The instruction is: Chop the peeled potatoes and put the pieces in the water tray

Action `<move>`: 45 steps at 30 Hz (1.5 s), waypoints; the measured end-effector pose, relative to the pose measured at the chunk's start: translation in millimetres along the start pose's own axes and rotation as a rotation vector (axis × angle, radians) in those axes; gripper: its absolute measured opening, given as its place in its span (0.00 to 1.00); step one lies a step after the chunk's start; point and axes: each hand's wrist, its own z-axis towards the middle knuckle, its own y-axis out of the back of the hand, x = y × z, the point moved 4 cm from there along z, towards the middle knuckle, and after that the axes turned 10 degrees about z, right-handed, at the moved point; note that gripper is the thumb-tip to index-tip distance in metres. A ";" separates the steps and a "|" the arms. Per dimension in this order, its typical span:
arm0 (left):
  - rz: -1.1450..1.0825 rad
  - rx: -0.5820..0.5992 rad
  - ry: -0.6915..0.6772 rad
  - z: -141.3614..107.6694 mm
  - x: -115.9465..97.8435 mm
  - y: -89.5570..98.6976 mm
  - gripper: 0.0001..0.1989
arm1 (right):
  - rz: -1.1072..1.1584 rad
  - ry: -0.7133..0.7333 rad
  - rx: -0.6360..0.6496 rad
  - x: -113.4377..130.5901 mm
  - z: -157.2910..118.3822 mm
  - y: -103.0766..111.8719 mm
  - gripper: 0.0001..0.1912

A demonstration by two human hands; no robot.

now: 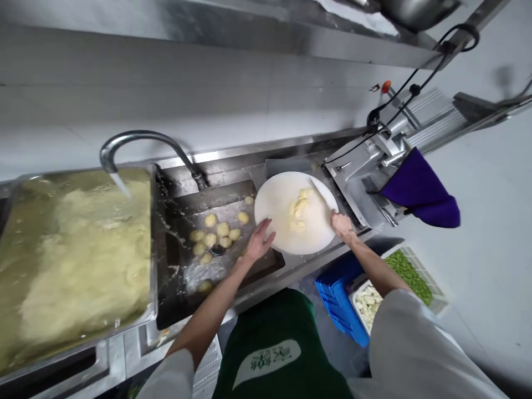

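A round white cutting board rests on the steel counter at the sink's right edge. Pale yellow cut pieces, apparently potato, lie near its middle. My right hand is closed around the handle of a knife at the board's right edge, its blade angled over the board toward the back. On the opposite side, my left hand is open with fingers stretched out, by the board's left rim and holding nothing. Several peeled potatoes sit in the wet sink to the left of that hand.
At left, water runs from a curved faucet into a large steel tub of pale slices. A metal slicing machine with a purple cloth stands right. Below are a blue crate and chopped greens. A shelf hangs overhead.
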 end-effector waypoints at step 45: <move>0.313 -0.225 -0.036 80.3 -113.9 -85.7 0.21 | 1.600 -0.013 0.142 61.0 -66.7 -101.4 0.22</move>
